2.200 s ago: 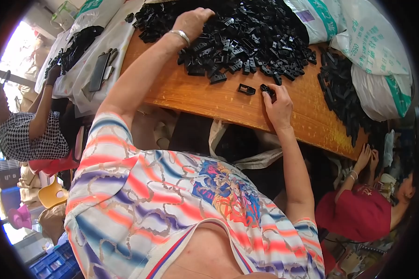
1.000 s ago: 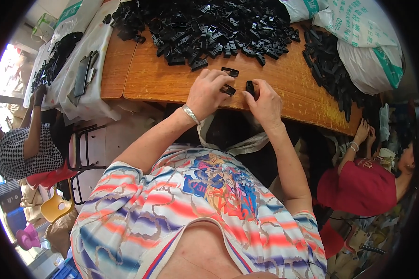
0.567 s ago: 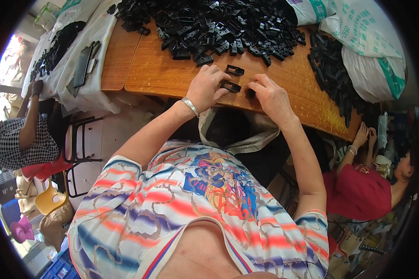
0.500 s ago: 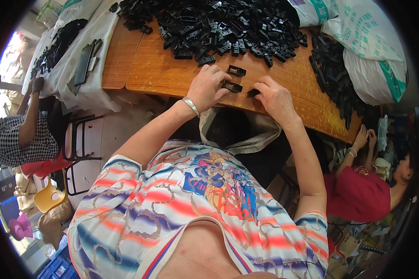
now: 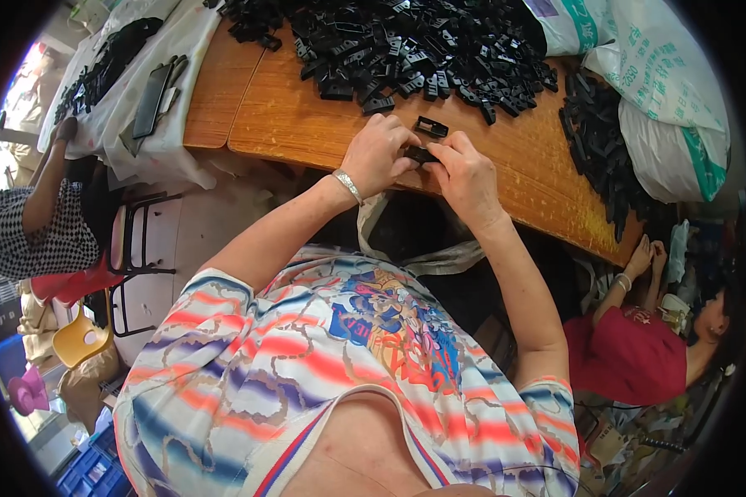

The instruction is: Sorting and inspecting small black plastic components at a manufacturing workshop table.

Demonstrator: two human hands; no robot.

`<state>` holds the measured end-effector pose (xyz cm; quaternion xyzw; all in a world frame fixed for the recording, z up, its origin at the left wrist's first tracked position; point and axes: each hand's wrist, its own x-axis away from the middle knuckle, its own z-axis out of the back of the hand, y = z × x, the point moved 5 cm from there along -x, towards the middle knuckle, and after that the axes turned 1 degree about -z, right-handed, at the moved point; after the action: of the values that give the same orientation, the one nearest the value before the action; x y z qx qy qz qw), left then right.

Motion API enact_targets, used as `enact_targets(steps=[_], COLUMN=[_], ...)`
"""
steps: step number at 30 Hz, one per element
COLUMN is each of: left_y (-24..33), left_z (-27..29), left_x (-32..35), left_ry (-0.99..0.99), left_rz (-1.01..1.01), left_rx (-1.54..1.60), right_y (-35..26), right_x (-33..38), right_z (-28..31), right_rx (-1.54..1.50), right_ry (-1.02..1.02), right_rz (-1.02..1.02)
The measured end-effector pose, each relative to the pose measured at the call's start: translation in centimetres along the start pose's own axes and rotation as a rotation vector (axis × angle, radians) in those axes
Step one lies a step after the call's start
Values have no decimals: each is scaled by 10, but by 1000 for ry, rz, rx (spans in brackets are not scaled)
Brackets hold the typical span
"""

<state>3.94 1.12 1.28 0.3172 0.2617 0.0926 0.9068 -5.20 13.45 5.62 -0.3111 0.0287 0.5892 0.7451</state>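
At the table's near edge my left hand (image 5: 380, 156) is closed, fingers and thumb pinching one end of a black plastic housing (image 5: 420, 155). My right hand (image 5: 466, 176) is closed too, its fingertips brought against the other end of that housing; any small piece between them is hidden. Just beyond my fingertips lies a second black housing (image 5: 431, 127), a hollow rectangular frame with an opening through it. Farther back is a large heap of similar black plastic parts (image 5: 414, 54).
Narrow black strips (image 5: 601, 141) are piled on the right of the wooden table (image 5: 307, 124), beside white-and-green sacks (image 5: 667, 91). A phone (image 5: 151, 99) rests on a covered table at left. Co-workers sit at both sides. A pale cloth bag (image 5: 448, 258) hangs below the near edge.
My right hand has moved left with its small black piece to meet the housing in my left hand. The view has shifted slightly.
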Motion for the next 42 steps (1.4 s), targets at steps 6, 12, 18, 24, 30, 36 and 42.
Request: enact_targets(steps=[6, 12, 18, 24, 30, 36, 42], left_y=[0, -3, -1, -2, -3, -2, -5], left_z=[0, -1, -2, -1, -1, 0, -4], left_x=[-1, -3, -1, -4, -4, -6, -3], left_ry=[-32, -50, -60, -53, -43, -51, -36], left_rz=[17, 23, 34, 40, 45, 59, 22], left_rx=[15, 18, 29, 24, 35, 34, -2], right_y=[-7, -2, 2, 0, 3, -7, -5], right_x=[3, 6, 7, 5, 1, 12, 17], right_z=[-2, -2, -1, 0, -3, -9, -21], right_rx=[76, 64, 30, 61, 51, 215, 325], right_ry=[7, 41, 85, 60, 16, 28, 0], right_rz=[-2, -13, -24, 5, 7, 101, 115])
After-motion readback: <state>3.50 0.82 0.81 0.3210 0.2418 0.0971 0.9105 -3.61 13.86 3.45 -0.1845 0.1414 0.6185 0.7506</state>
